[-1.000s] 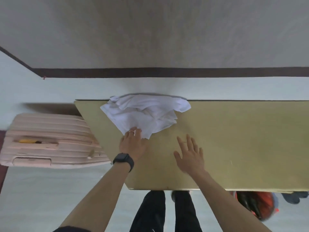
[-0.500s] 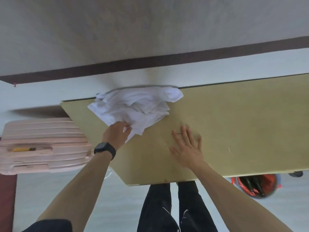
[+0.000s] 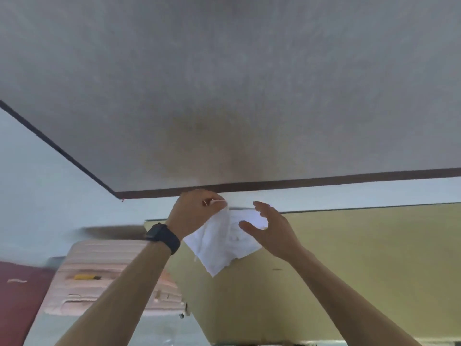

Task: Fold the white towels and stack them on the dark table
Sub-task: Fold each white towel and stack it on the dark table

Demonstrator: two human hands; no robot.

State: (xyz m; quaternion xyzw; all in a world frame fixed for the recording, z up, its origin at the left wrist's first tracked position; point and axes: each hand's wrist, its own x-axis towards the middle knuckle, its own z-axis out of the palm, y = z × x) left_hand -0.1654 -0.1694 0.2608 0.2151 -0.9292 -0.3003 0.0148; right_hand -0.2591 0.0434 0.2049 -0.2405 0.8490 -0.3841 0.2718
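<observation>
One limp, light white towel [image 3: 222, 248], hanging above the worktop [image 3: 361, 258], pinched at its top edge in the left grip [image 3: 197, 211]; right grip [image 3: 272, 231] released beside. Probably best taken by two corners.

The towel [image 3: 220, 248] is over the far left end of the table [image 3: 361, 258], a suitcase [image 3: 107, 260] further left.

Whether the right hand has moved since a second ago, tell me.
Yes. The right hand has left its flat spot on the table and gone up toward the far edge, next to the towel the left hand pinches.
</observation>
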